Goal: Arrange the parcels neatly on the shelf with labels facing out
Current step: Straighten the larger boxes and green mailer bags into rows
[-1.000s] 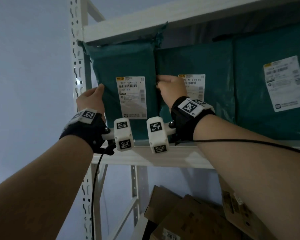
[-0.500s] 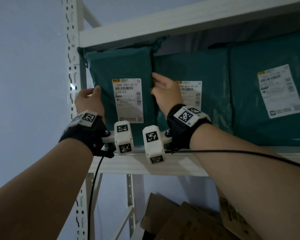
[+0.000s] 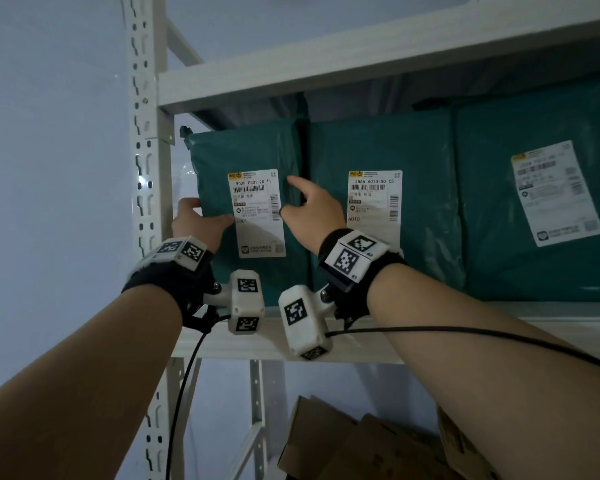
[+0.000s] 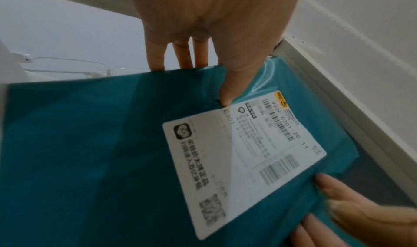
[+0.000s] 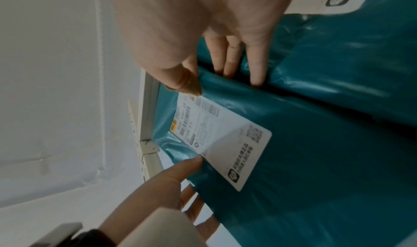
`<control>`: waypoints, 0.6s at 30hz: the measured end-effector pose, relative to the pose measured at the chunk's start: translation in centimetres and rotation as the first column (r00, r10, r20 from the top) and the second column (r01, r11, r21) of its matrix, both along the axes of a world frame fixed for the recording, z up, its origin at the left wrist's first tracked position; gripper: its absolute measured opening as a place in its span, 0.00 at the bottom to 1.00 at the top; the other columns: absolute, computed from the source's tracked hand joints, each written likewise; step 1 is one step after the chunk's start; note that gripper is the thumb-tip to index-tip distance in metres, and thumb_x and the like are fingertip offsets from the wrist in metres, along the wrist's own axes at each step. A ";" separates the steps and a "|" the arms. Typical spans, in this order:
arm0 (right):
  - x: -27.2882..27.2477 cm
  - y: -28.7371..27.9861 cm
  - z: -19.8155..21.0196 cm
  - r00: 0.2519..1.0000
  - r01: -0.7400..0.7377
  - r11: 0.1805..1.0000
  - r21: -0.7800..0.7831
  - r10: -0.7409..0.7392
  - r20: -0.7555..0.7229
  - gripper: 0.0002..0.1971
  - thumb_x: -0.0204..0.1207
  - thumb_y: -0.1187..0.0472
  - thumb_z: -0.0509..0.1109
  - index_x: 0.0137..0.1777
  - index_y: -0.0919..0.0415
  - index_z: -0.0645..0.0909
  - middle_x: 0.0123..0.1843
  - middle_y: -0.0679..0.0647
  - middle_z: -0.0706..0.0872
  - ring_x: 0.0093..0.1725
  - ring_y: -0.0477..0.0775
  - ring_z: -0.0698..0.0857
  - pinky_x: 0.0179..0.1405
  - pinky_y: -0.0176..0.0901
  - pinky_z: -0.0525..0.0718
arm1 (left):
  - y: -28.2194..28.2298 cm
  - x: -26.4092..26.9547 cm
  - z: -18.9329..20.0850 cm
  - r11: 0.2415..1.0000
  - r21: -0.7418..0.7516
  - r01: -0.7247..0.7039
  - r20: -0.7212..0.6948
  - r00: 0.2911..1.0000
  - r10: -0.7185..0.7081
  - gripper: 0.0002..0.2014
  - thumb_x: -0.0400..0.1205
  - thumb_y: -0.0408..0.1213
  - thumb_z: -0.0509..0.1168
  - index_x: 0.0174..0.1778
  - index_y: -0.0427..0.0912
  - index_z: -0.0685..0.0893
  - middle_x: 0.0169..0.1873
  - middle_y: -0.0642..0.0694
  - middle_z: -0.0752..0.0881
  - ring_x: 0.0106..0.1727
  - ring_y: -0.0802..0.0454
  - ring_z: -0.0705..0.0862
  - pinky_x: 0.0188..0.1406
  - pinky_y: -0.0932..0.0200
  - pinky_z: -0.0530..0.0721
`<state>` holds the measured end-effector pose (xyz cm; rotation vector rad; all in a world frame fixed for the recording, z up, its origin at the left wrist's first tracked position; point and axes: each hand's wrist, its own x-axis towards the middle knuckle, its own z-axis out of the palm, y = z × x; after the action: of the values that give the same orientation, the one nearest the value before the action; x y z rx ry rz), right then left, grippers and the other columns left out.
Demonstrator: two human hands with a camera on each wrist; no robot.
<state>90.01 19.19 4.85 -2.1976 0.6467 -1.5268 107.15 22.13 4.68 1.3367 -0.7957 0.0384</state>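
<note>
Three teal plastic parcels stand upright side by side on the white shelf, white labels facing out. My left hand grips the left edge of the leftmost parcel, fingers behind it and thumb on the front beside its label. My right hand pinches the same parcel's right edge. In the right wrist view its fingers are tucked into the gap next to the middle parcel, thumb on the front by the label. The left wrist view shows my left hand on the parcel.
The perforated white shelf post stands just left of the leftmost parcel, with a shelf beam close above the parcel tops. The middle parcel and right parcel fill the shelf rightward. Cardboard boxes lie on the level below.
My right hand has moved left off the middle parcel's label, which now shows fully, onto the leftmost parcel's right edge. My left hand stays at that parcel's left edge.
</note>
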 end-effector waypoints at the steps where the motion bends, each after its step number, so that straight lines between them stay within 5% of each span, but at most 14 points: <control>1: 0.1 0.0 -0.1 0.999 0.018 1.000 -0.010 -0.018 -0.028 0.29 0.77 0.61 0.63 0.79 0.50 0.67 0.76 0.53 0.77 0.44 0.44 0.82 0.43 0.28 0.78 | -0.1 0.2 -0.2 0.999 0.023 0.022 -0.016 1.000 -0.021 0.30 0.70 0.42 0.73 0.67 0.47 0.72 0.61 0.39 0.85 0.56 0.36 0.86 0.55 0.38 0.87; 2: 0.3 0.0 -0.1 0.998 0.037 0.999 -0.011 -0.038 -0.053 0.27 0.78 0.60 0.63 0.79 0.52 0.69 0.76 0.54 0.77 0.44 0.45 0.83 0.47 0.32 0.81 | -0.4 0.5 -0.5 0.998 0.046 0.048 -0.036 0.998 -0.046 0.31 0.69 0.41 0.74 0.68 0.47 0.72 0.61 0.39 0.84 0.57 0.36 0.86 0.56 0.38 0.86; 4: 0.5 0.0 -0.1 0.990 0.096 0.995 0.001 -0.095 -0.106 0.25 0.78 0.58 0.64 0.76 0.56 0.73 0.77 0.57 0.75 0.58 0.52 0.84 0.58 0.35 0.77 | -0.9 1.1 -0.9 0.992 0.091 0.092 -0.059 0.994 -0.087 0.33 0.65 0.41 0.75 0.67 0.46 0.73 0.61 0.40 0.85 0.57 0.37 0.86 0.58 0.38 0.85; 6: 0.5 -0.1 0.2 0.979 0.132 0.991 0.033 -0.124 -0.164 0.23 0.78 0.57 0.63 0.73 0.60 0.76 0.77 0.58 0.74 0.68 0.57 0.81 0.54 0.34 0.71 | -1.4 1.6 -1.1 0.985 0.122 0.122 -0.070 0.991 -0.114 0.35 0.63 0.41 0.75 0.67 0.45 0.74 0.60 0.40 0.85 0.56 0.38 0.86 0.58 0.37 0.85; 11: 1.0 -0.1 0.3 0.952 0.169 0.985 0.036 -0.154 -0.266 0.18 0.76 0.57 0.64 0.61 0.65 0.83 0.59 0.58 0.88 0.54 0.58 0.87 0.32 0.34 0.76 | -1.1 0.6 -1.8 0.980 0.167 0.108 -0.054 0.993 -0.101 0.26 0.74 0.35 0.72 0.68 0.38 0.75 0.58 0.39 0.84 0.60 0.37 0.84 0.62 0.39 0.84; 18: 0.6 -0.1 -0.4 0.957 0.186 0.982 0.044 -0.171 -0.236 0.22 0.79 0.59 0.63 0.70 0.69 0.76 0.66 0.60 0.84 0.58 0.58 0.86 0.52 0.42 0.82 | -2.3 1.7 -3.0 0.955 0.264 0.135 -0.009 0.990 -0.138 0.28 0.69 0.39 0.71 0.66 0.39 0.78 0.60 0.36 0.86 0.60 0.36 0.85 0.61 0.37 0.84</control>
<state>90.59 19.06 4.45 -2.3406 0.9786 -1.3193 108.82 19.87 1.70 1.5294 -0.9234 -0.1767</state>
